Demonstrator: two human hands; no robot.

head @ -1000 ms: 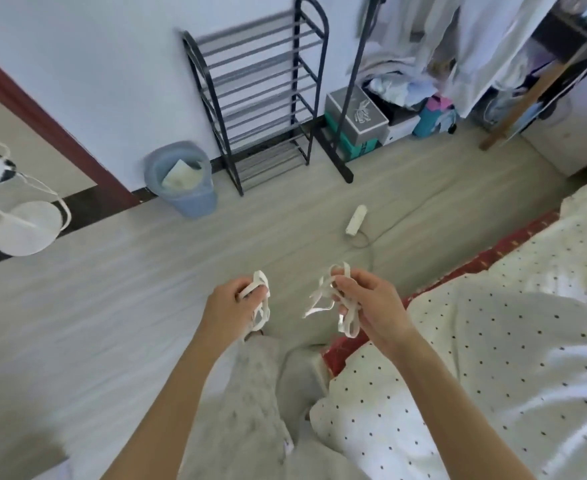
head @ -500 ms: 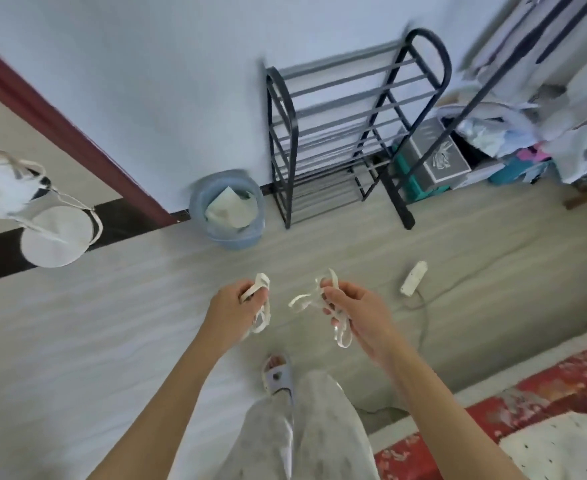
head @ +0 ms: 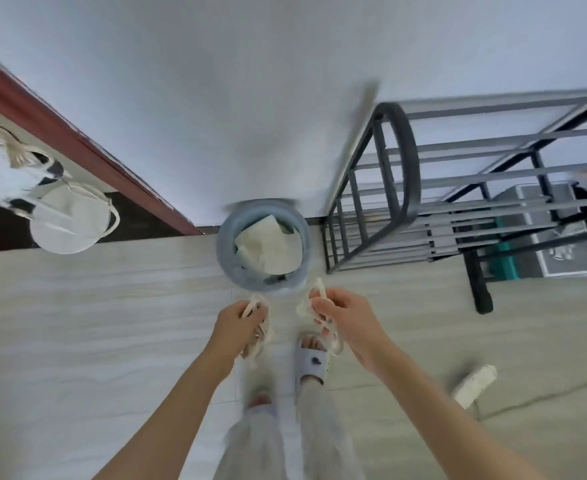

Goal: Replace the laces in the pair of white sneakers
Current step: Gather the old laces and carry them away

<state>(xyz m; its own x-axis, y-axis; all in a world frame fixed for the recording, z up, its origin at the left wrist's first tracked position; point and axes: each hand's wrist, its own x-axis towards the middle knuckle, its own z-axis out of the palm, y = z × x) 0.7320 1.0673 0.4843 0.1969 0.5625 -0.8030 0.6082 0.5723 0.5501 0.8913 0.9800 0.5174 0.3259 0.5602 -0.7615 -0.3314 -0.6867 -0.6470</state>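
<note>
The blue waste bin (head: 262, 251), earlier well ahead by the wall, is now just beyond the hands, a bunched white lace being gripped in the left hand (head: 238, 323) and another in the right hand (head: 345, 318), so discarding seems imminent.

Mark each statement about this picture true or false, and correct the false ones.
1. Each hand holds a bunch of white laces. True: left hand, right hand, laces.
2. The blue bin is empty. False: pale paper lies in it.
3. The black rack stands against the wall, right of the bin. True.
4. The person is barefoot. False: a grey slipper shows on one foot.
5. The hands are touching the bin. False: they are apart from it.
</note>
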